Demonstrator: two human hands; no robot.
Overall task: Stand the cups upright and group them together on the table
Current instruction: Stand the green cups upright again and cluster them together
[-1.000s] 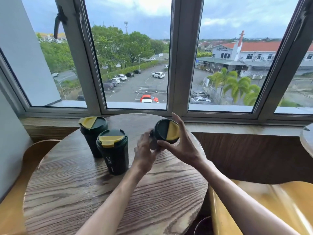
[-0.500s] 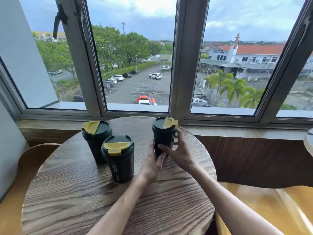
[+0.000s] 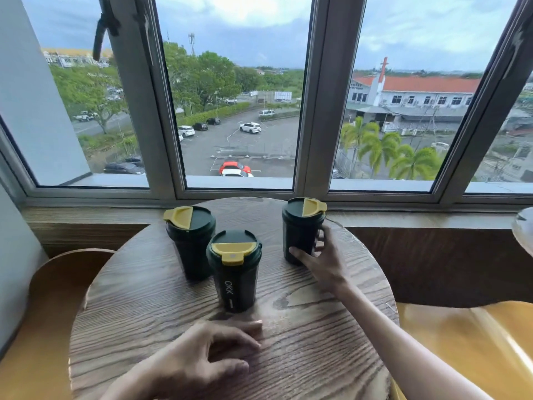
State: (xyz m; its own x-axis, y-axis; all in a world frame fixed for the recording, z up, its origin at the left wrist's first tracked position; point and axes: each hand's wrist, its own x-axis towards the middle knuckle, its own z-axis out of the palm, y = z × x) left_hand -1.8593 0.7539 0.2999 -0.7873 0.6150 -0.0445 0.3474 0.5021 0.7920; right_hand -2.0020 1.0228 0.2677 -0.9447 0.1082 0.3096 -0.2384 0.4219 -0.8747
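Three dark green cups with yellow lid flaps stand upright on the round wooden table (image 3: 144,298). The left cup (image 3: 190,243) and the middle cup (image 3: 235,272), marked OKK, stand close together. The right cup (image 3: 301,229) stands apart near the table's far right edge. My right hand (image 3: 320,261) grips the right cup low on its side, thumb in front and fingers behind. My left hand (image 3: 202,359) rests on the table in front of the middle cup, fingers loosely curled and holding nothing.
A window frame and wooden sill (image 3: 86,217) run just behind the table. Curved wooden chair backs sit at the left (image 3: 57,272) and right (image 3: 461,327). The edge of a second table (image 3: 523,229) shows at far right.
The right cup went from tilted in both hands to standing on the table. My left hand let go and drew back to the near side of the table.
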